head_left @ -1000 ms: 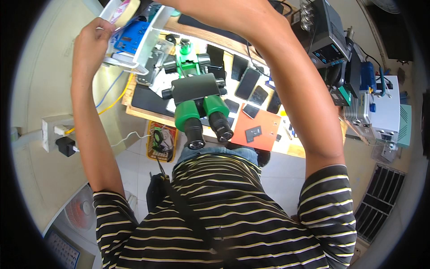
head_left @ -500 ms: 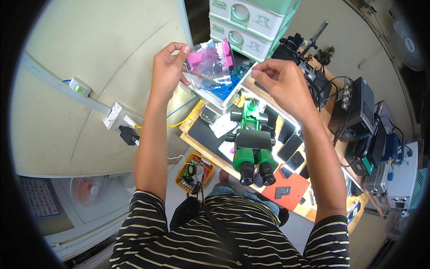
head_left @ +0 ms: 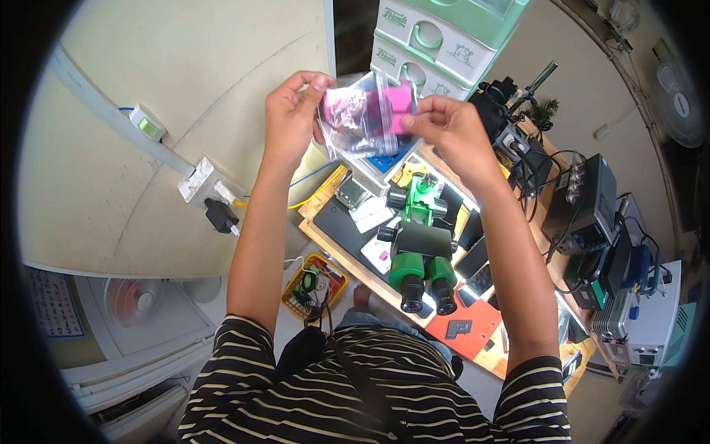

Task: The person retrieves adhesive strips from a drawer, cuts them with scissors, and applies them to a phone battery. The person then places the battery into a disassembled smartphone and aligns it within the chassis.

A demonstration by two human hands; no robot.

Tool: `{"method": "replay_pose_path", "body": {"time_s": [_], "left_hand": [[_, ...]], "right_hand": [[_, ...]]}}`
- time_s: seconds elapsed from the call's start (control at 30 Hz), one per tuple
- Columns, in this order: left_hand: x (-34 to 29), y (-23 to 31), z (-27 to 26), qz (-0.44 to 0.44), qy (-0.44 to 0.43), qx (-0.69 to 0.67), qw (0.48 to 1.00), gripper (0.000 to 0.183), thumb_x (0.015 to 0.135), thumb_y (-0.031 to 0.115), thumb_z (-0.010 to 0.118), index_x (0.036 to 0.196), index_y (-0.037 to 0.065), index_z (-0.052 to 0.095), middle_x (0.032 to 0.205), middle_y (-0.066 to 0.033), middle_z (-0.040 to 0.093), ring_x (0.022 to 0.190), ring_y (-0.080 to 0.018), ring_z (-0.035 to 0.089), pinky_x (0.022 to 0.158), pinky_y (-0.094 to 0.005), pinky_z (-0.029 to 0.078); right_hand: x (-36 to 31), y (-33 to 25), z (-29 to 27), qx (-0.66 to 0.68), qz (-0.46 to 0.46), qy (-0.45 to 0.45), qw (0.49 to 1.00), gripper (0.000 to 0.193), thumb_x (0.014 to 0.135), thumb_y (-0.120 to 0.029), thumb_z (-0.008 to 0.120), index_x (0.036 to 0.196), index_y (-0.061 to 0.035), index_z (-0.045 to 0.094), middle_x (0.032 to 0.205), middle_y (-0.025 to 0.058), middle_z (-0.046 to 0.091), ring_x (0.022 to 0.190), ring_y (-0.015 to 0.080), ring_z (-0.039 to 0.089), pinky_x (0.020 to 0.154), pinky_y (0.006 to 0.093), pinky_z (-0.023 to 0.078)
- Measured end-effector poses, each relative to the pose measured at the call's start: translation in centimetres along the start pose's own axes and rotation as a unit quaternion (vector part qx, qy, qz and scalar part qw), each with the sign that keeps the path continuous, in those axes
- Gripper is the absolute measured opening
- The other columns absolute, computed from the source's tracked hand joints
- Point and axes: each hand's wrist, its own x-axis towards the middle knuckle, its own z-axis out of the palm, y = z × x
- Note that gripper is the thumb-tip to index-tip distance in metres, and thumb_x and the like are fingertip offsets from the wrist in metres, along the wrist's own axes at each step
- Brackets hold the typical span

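A clear zip-top plastic bag (head_left: 347, 118) with bright pink contents hangs in front of the drawer cabinet. My left hand (head_left: 296, 111) pinches its left edge between thumb and fingers. The fingers of my right hand (head_left: 447, 129) are closed on the right side of the bag, beside a pink piece (head_left: 399, 107). Whether that piece lies inside the bag or sticks out at its mouth, I cannot tell. Below the bag is a pulled-out white drawer (head_left: 370, 183), partly hidden, with a blue item (head_left: 386, 160) in it.
The white and green drawer cabinet (head_left: 462, 52) stands behind my hands. A green and black microscope (head_left: 423, 240) rises from the wooden bench, with phones and an orange-red mat (head_left: 473, 314) nearby. Bench instruments (head_left: 580, 203) line the right. A yellow basket (head_left: 314, 288) sits below left.
My right hand has moved left from the drawer's edge and closed on the bag's right side. The bag has turned and shifted right with my left hand. The view has shifted slightly.
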Motion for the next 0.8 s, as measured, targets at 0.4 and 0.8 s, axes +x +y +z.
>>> {"method": "replay_pose_path", "body": {"time_s": [0.4, 0.8], "left_hand": [[0.5, -0.1, 1.4, 0.325, 0.084, 0.402, 0.852, 0.023, 0.09, 0.021, 0.078, 0.11, 0.01, 0.07, 0.079, -0.0059, 0.076, 0.058, -0.0158, 0.064, 0.054, -0.0303, 0.048], [-2.5, -1.1, 1.1, 0.094, -0.309, 0.469, 0.822, 0.053, 0.078, 0.056, 0.079, 0.095, 0.005, 0.075, 0.079, -0.0141, 0.072, 0.078, -0.0343, 0.07, 0.074, -0.0435, 0.054]], "right_hand": [[-2.1, -2.2, -3.5, -0.034, -0.024, 0.123, 0.992, 0.035, 0.093, -0.025, 0.071, 0.115, 0.0029, 0.071, 0.097, 0.0074, 0.075, 0.084, 0.0123, 0.07, 0.074, 0.0262, 0.049], [-9.5, -3.9, -4.8, -0.018, -0.103, 0.129, 0.986, 0.022, 0.094, -0.01, 0.073, 0.109, 0.0061, 0.071, 0.095, 0.0087, 0.073, 0.082, 0.0145, 0.069, 0.075, 0.0267, 0.055]]}}
